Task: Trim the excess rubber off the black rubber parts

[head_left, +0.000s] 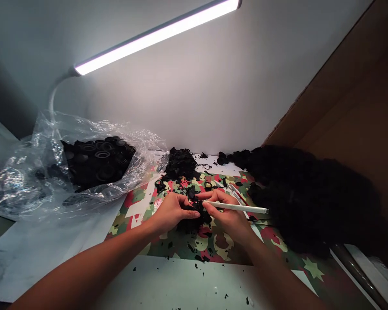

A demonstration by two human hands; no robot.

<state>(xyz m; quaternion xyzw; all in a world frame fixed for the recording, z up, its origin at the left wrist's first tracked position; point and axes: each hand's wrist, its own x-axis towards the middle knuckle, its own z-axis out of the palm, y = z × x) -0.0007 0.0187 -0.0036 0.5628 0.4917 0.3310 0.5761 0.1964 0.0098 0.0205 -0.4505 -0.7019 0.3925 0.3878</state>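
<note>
My left hand and my right hand meet over a small heap of black rubber parts on a camouflage-patterned mat. The left hand's fingers curl and pinch a black piece at the heap. A thin white pen-like tool lies in the right hand's closed fingers, with its far end pointing right. The tool's tip touches the black piece between both hands.
A crumpled clear plastic bag with black rubber rings sits at the left. More black scraps lie behind the hands, and a large black pile at the right. A lit bar lamp hangs above. A cardboard wall closes the right side.
</note>
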